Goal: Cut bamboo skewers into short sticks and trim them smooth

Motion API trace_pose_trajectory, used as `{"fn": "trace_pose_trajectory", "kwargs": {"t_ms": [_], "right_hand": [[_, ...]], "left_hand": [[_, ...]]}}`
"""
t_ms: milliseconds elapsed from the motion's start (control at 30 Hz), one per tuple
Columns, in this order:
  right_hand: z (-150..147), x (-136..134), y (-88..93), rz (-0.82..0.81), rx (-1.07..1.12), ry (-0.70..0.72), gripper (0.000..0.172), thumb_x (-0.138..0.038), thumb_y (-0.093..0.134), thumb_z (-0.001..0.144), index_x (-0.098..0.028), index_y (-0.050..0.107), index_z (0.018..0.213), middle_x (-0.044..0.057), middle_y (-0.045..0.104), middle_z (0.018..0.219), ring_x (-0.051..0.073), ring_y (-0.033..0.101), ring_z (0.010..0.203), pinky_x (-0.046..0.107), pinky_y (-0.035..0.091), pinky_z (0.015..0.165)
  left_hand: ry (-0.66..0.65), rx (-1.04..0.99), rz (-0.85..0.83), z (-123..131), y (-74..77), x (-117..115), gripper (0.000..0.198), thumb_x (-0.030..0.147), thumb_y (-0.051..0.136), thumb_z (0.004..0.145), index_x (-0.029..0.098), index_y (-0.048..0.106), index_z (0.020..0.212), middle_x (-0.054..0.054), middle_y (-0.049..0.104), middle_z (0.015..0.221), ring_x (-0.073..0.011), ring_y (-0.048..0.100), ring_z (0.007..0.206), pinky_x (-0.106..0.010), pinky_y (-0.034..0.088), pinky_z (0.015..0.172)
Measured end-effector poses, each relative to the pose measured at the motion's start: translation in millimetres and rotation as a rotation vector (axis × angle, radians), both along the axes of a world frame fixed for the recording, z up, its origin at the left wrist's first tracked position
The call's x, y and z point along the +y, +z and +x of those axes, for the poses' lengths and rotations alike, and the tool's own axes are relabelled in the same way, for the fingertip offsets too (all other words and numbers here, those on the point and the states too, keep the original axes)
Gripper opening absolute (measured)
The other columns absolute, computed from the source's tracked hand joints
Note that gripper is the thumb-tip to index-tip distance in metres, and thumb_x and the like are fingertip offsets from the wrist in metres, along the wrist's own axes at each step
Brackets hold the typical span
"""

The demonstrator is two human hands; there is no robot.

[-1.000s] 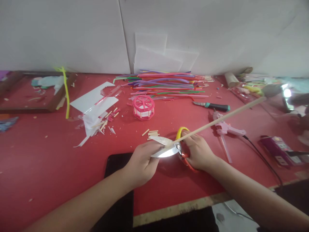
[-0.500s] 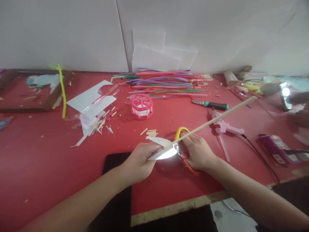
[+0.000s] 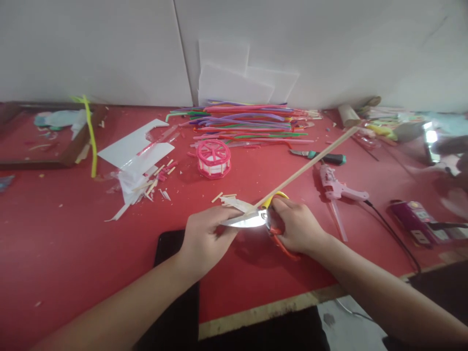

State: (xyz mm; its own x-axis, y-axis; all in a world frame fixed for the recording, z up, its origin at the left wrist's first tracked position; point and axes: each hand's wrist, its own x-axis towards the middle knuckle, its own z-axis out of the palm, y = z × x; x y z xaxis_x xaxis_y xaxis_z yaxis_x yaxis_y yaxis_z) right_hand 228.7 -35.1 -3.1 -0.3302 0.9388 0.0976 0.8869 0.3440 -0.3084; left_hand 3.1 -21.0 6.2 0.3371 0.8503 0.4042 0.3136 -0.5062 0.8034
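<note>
My right hand (image 3: 298, 224) is closed round the yellow and orange handles of a pair of scissors (image 3: 248, 220). The blades point left and stand apart, with a thin wooden stick (image 3: 307, 169) between them. My left hand (image 3: 208, 234) is closed on the stick's near end, its fingers partly hidden behind the blades. From there the stick slants up to the right. Just beyond the blades lie several short cut stick pieces (image 3: 217, 197), partly covered by the upper blade. Behind them stands a small pink octagonal frame (image 3: 214, 159) with a white band inside.
Colored pipe cleaners (image 3: 248, 119) lie along the wall. On the right are a utility knife (image 3: 329, 158), a pink glue gun (image 3: 338, 187) and a purple power strip (image 3: 417, 222). White paper scraps (image 3: 135, 151) lie left; a black phone-like slab (image 3: 175, 292) sits near the front edge. Another person's hand (image 3: 453, 146) shows far right.
The stick has shifted and tilted more steeply, its far end moving left and up. Both hands and the scissors have moved slightly up, and the scissors have turned a little.
</note>
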Motion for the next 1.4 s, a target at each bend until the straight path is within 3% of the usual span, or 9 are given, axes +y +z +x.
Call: {"fn": "trace_pose_trajectory", "kwargs": {"t_ms": [100,433,600,1000,1200,1400], "right_hand": [[-2,0,-0.8,0.017,-0.001,-0.019,0.019,-0.028,0.053,0.067,-0.021,0.050,0.084,0.007,0.060,0.076,0.021,0.056,0.068,0.030,0.041,0.058],[-2,1,-0.2,0.030,0.021,-0.011,0.019,-0.024,0.053,0.066,-0.022,0.045,0.083,0.007,0.060,0.081,0.024,0.056,0.077,0.034,0.045,0.066],[-1,3,0.0,0.005,0.044,0.009,0.019,-0.021,0.051,0.066,-0.022,0.043,0.083,0.008,0.059,0.083,0.023,0.055,0.076,0.034,0.046,0.066],[2,4,2.0,0.067,0.080,0.077,0.021,-0.021,0.052,0.066,-0.022,0.045,0.085,0.009,0.060,0.087,0.025,0.055,0.083,0.037,0.046,0.074],[6,5,-1.9,0.074,0.084,0.104,0.016,-0.019,0.049,0.066,-0.023,0.040,0.078,0.004,0.053,0.075,0.021,0.049,0.071,0.033,0.042,0.065],[9,5,-4.0,0.060,0.079,0.112,0.018,-0.020,0.050,0.064,-0.023,0.041,0.080,0.004,0.051,0.076,0.021,0.047,0.070,0.033,0.040,0.061]], "left_hand": [[0.010,-0.032,0.032,0,-1.0,1,0.026,0.002,0.062,0.080,0.023,0.075,0.089,0.001,0.079,0.086,-0.0152,0.074,0.073,-0.021,0.058,0.070],[-0.067,0.030,0.184,1,-4.8,8,0.021,0.002,0.057,0.082,0.018,0.071,0.076,0.000,0.075,0.071,-0.0120,0.070,0.061,-0.018,0.055,0.060],[-0.105,0.031,0.173,2,-3.6,9,0.025,0.000,0.053,0.082,0.017,0.066,0.068,0.001,0.070,0.062,-0.0108,0.067,0.056,-0.017,0.054,0.059],[-0.183,0.061,0.122,-3,-6.8,6,0.024,-0.002,0.050,0.079,0.016,0.065,0.074,0.000,0.070,0.066,-0.0115,0.067,0.059,-0.018,0.048,0.056],[-0.244,0.077,0.160,-3,-9.1,9,0.026,-0.002,0.045,0.076,0.017,0.062,0.077,0.000,0.066,0.062,-0.0118,0.061,0.053,-0.019,0.044,0.050],[-0.307,0.071,0.147,-2,-7.1,11,0.025,-0.003,0.042,0.073,0.018,0.055,0.069,0.001,0.062,0.059,-0.0119,0.058,0.052,-0.019,0.043,0.048]]}}
